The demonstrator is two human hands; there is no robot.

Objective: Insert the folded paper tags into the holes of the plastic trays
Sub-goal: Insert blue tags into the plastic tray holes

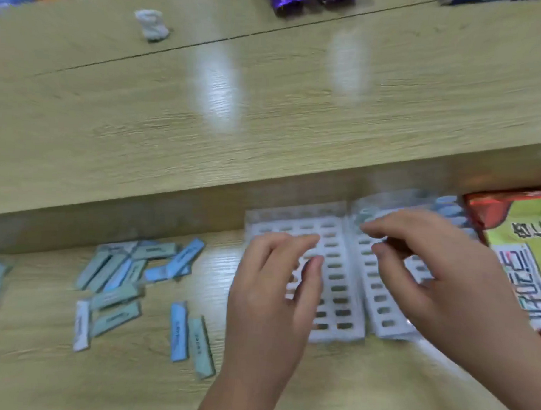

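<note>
Wooden table (125, 381), ledge (157, 209) behind: left hand (271, 298) rests relaxed on trays (337, 285); right hand (436, 274) grip unclear.

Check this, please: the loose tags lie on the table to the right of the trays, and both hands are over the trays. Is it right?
Wrong side. The head view shows the tags lying left of the trays, not right. The left hand and right hand are over the trays.
</note>
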